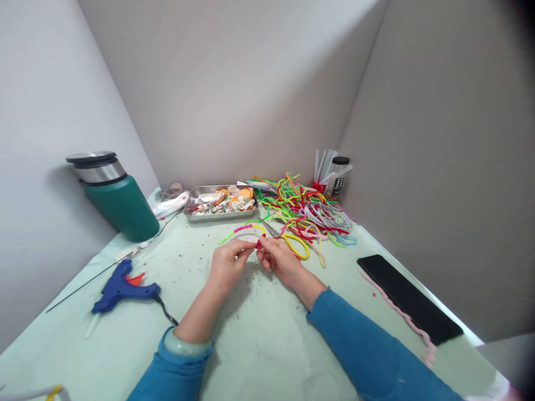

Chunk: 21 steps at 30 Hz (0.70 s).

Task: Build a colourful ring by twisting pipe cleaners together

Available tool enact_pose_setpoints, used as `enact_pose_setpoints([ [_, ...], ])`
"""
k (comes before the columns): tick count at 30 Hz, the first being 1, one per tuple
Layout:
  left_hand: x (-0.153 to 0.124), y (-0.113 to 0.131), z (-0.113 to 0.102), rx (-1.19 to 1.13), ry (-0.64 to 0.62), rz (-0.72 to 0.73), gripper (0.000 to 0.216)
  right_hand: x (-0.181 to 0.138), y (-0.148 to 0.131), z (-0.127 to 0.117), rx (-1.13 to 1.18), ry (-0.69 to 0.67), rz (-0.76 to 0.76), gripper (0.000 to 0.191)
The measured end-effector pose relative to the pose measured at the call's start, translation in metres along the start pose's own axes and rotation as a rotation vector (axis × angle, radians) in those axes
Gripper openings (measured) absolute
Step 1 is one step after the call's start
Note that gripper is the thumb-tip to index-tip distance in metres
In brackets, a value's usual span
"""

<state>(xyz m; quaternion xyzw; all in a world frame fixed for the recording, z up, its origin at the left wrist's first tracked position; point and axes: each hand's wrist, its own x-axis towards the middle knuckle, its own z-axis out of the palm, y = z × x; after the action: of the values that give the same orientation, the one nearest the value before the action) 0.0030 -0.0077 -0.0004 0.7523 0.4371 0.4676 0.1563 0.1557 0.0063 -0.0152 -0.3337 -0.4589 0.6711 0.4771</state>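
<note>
A thin curved band [243, 228], wrapped in green, pink and yellow fuzzy pipe cleaner, arcs just beyond my fingertips. At its right end a short red pipe cleaner [258, 243] is pinched between both hands. My left hand [227, 264] closes thumb and forefinger on the red piece from the left. From the right, my right hand [281, 258] grips the same spot, its other fingers curled. Scissors [296, 247] with yellow handles lie right behind my right hand, blades pointing away to the left.
A metal tray [221, 217] of small cut pieces stands at the back, beside a heap of pipe cleaners [292, 203]. Leftward are a green bottle [121, 206] and a blue glue gun [121, 287] with its cord. A black phone [409, 298] and pink strand [397, 312] lie right.
</note>
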Motion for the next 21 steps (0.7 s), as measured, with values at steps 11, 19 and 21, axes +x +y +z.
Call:
enact_pose_setpoints([
  [11,-0.0017,0.0018,-0.0022,0.109,-0.009,0.046,0.020,-0.0010,-0.0004,-0.0014,0.034,-0.010,0.025,0.030],
  [19,-0.0007,0.0010,-0.0003,0.056,0.048,-0.012,0.017,-0.0021,0.0005,-0.0003,-0.006,-0.059,-0.037,0.014],
  [21,-0.0012,0.0014,0.0001,0.066,0.047,-0.060,0.018,-0.0024,0.0015,0.0005,-0.021,-0.059,-0.064,0.015],
])
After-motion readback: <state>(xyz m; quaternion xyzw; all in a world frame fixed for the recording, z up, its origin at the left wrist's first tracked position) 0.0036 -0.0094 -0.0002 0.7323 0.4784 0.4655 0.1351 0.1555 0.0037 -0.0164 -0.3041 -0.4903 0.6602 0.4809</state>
